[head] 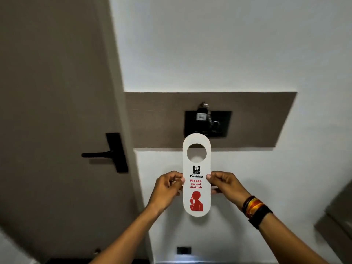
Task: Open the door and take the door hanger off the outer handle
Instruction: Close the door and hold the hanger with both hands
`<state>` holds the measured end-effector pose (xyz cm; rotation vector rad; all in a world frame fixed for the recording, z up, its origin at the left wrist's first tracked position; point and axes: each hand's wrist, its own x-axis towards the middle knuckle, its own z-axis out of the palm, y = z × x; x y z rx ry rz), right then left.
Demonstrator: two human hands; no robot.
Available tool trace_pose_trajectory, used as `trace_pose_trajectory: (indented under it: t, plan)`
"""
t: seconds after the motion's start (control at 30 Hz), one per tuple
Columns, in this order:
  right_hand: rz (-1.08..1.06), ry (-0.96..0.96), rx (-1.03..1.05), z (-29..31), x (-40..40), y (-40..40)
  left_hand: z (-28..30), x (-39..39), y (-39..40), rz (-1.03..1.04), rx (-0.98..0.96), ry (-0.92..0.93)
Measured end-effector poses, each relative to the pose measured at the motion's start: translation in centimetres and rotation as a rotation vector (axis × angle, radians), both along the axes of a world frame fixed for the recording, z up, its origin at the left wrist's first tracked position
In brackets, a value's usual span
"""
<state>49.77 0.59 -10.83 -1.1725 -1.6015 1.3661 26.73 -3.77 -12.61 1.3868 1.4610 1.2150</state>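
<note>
A white door hanger [196, 193] with a round hole at its top and red "Please do not disturb" print is held upright in front of the wall. My left hand [167, 185] pinches its left edge and my right hand [224, 184] pinches its right edge, at about mid-height. To the left stands the brown door [57, 111], shut against its frame, with a black lever handle [95, 154] on a black plate. Nothing hangs on that handle.
Behind the hanger, a brown wall panel [257, 119] carries a black key-card holder [207, 123] with a key tag in it. A small black socket [183, 250] sits low on the white wall. A grey ledge [335, 221] juts in at the right.
</note>
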Motion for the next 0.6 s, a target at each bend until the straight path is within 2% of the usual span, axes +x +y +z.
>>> trace_pose_trajectory:
  t: [0.07,0.27,0.5,0.6]
  plan:
    - [-0.036,-0.006,-0.001,-0.4,4.5,0.6,-0.2,4.0,1.2,-0.049,-0.015,0.024]
    - [-0.266,-0.029,-0.069,-3.8,24.5,0.8,-3.3,22.6,4.9,-0.270,-0.098,0.053]
    - [-0.645,-0.003,-0.302,-10.8,46.6,-2.3,-9.9,46.7,6.6,-0.461,-0.223,0.028]
    - [-0.801,-0.001,-0.375,-13.6,53.2,-4.0,-12.7,54.9,6.8,-0.506,-0.324,0.007]
